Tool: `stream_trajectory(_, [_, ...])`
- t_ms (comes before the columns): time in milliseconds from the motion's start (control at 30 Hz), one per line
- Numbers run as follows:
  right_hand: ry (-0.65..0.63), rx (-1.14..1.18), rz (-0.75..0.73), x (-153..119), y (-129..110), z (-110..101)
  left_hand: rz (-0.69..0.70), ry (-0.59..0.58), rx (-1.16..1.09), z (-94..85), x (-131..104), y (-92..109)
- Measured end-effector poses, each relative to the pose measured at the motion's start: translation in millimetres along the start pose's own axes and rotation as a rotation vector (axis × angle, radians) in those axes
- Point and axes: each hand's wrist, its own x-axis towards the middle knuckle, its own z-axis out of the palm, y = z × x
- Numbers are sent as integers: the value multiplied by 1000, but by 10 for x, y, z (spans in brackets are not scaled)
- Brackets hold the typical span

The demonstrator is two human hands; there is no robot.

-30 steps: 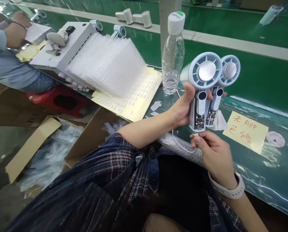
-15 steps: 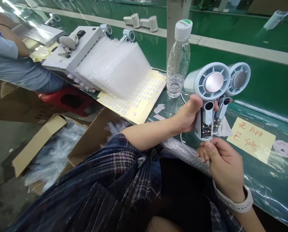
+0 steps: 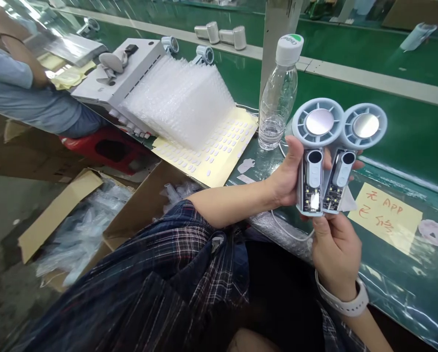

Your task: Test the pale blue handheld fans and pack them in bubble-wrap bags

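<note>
Two light-blue handheld fans, the left fan (image 3: 307,176) and the right fan (image 3: 338,181), stand side by side, their round grilles with silver centres facing me. Each handle has its front uncovered, so a circuit board and a button strip show. My left hand (image 3: 285,180) is closed around both handles, thumb at the left side, fingertips showing behind. Below the handles, my right hand (image 3: 338,252) pinches the end of a white cable (image 3: 292,235) at the fans' bottom ends. Its fingers hide the plug, and I cannot tell which fan it touches.
A water bottle (image 3: 279,93) stands behind the fans. Left of it are bubble-wrap sheets (image 3: 189,102) on a yellow label sheet (image 3: 222,168) and a white metal box (image 3: 112,88). A handwritten yellow note (image 3: 387,215) lies right. A cardboard box (image 3: 130,220) stands low left; another person (image 3: 16,93) sits beyond.
The fans have turned to face me more squarely and spread slightly apart. My right hand has moved up against their bottom ends, and the gap where the plug showed is now covered.
</note>
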Motion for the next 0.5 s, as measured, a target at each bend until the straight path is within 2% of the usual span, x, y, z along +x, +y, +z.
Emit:
stream_trajectory(100, [1, 154, 87, -18, 6, 22, 72, -150, 27, -12, -24, 15])
stream_trajectory(233, [-90, 220, 104, -5, -14, -64, 112, -217, 66, -24, -14, 13])
stream_trajectory(367, [-93, 181, 123, 3, -39, -104, 97, -201, 117, -61, 21, -37])
stream_trajectory(500, [-11, 437, 190, -24, -62, -13, 86, -115, 261, -98, 25, -123])
